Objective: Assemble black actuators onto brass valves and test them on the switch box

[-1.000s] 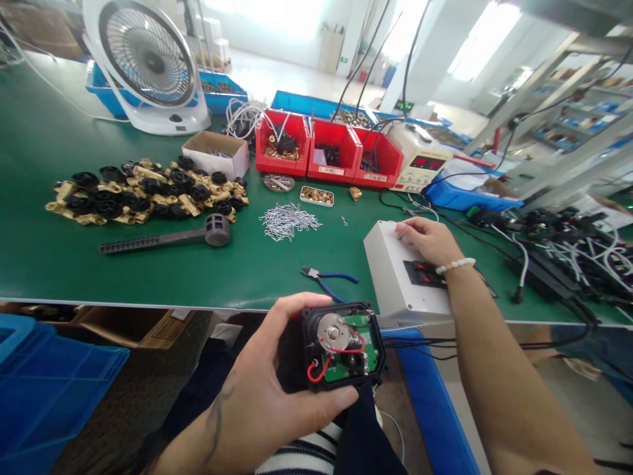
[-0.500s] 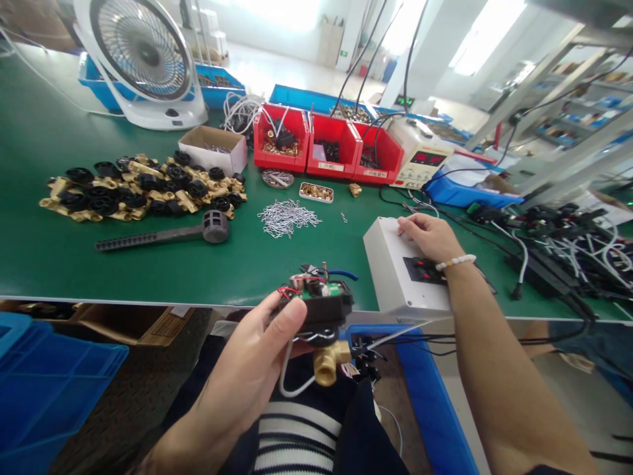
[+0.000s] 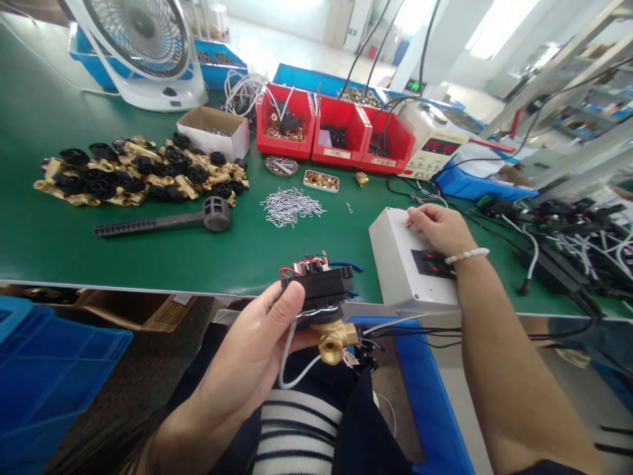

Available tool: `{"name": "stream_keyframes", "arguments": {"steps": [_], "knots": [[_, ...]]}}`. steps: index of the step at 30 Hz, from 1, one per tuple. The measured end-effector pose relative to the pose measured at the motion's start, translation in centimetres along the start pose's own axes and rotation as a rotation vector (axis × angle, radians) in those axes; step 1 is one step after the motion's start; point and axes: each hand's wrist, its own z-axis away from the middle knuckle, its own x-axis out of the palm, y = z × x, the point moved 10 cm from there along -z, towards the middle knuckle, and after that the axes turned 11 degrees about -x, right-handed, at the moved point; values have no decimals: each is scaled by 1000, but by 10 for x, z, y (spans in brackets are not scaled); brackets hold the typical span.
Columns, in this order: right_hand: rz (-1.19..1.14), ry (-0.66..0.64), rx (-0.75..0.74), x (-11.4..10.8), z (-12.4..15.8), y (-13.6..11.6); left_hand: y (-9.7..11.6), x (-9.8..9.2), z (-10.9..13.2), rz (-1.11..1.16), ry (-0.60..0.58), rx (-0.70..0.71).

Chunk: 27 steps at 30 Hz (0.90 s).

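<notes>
My left hand (image 3: pixel 257 336) is closed around a motorised brass valve, held just in front of the bench edge. Its black actuator housing (image 3: pixel 324 289) is uncovered on top, with red and blue wires showing. Below hangs the brass valve body (image 3: pixel 333 340), one round port facing me, and a white cable (image 3: pixel 297 386) loops beneath it. Over on the right, my right hand (image 3: pixel 440 227) pinches a small metal switch (image 3: pixel 409 223) on top of a light grey box (image 3: pixel 395 264). Black and red terminals (image 3: pixel 430 262) sit on that box under my wrist.
Brass valve bodies with black caps (image 3: pixel 143 171) are heaped at left, behind a dark grey wrench-like tool (image 3: pixel 163 224). Metal clips (image 3: pixel 291 206) lie mid-bench. Red bins (image 3: pixel 341 135), a power supply (image 3: pixel 432 148) and a fan (image 3: pixel 168 99) stand behind. Cables (image 3: pixel 548 231) crowd the right.
The valve has tilted in my left hand, so its brass port faces me more and the actuator's top shows less. My right hand stays on the switch. The view has shifted slightly.
</notes>
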Motion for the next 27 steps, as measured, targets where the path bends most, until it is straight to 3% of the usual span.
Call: {"name": "stream_keyframes", "arguments": {"steps": [16,19,27], "knots": [[2,3,-15,0,0,0,3,-1,1,50,6,12],[-4,13,-7,0,0,1,8,-4,2,120,49,49],[-6,39,52,-1,-1,6,-1,-3,-4,333,57,-57]]}}
